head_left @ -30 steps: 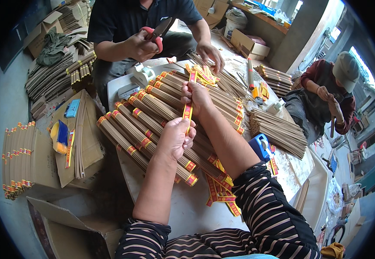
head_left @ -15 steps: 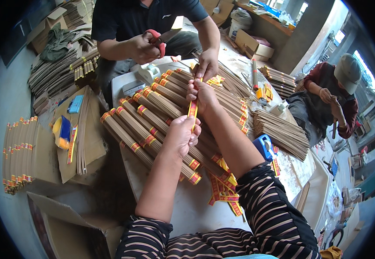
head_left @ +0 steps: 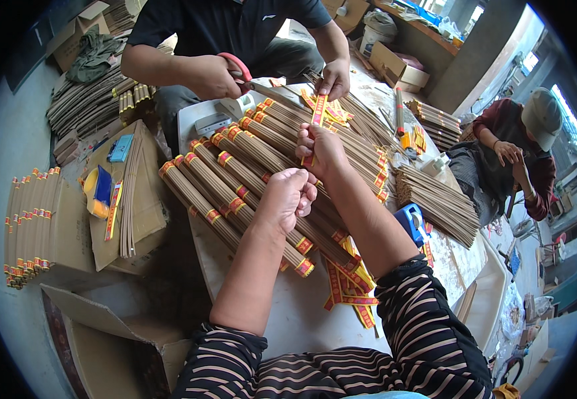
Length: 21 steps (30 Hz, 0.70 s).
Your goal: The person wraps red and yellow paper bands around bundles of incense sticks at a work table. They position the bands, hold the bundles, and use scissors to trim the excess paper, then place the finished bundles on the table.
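A yellow and red paper strip (head_left: 318,113) is stretched over bundles of thin brown sticks (head_left: 229,176). My right hand (head_left: 323,151) is closed on its lower part. The person opposite holds the upper end with one hand (head_left: 334,80) and red-handled scissors (head_left: 240,70) in the other, the blades pointing toward the strip. Just below the strip's lower end, my left hand (head_left: 286,197) is closed above the bundles; what its fingers hold, if anything, is hidden. The bundles are wrapped with yellow and red bands near their ends.
Loose paper strips (head_left: 351,292) lie at the table's near side. A blue tape dispenser (head_left: 409,223) stands right of my forearm, by a pile of loose sticks (head_left: 438,203). An open cardboard box (head_left: 96,319) is at lower left. Another person (head_left: 514,146) sits at right.
The strip is now clear of my left hand, which has dropped slightly. My right hand has shifted a little right. The other person's hand moved right and up; the scissors have come nearer the strip.
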Motion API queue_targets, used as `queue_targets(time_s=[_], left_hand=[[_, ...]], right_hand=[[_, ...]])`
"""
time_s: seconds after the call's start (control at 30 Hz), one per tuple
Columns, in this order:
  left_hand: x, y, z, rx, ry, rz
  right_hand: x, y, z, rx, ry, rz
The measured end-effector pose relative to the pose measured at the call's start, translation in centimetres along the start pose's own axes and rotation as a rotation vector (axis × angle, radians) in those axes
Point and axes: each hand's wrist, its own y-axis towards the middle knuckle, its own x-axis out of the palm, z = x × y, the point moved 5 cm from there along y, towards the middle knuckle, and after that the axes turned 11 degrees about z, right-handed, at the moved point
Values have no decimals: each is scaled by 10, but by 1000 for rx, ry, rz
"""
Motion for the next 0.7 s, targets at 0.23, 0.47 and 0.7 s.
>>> queue_targets(time_s=[0.23, 0.47, 0.7], left_hand=[[-1, -1, 2, 13, 10, 1], [-1, -1, 2, 16, 4, -7], [0, -1, 2, 15, 3, -17]], right_hand=[[1, 0, 1, 2, -5, -17], [-1, 1, 1, -26, -26, -24], [-2, 1, 1, -6, 14, -16]])
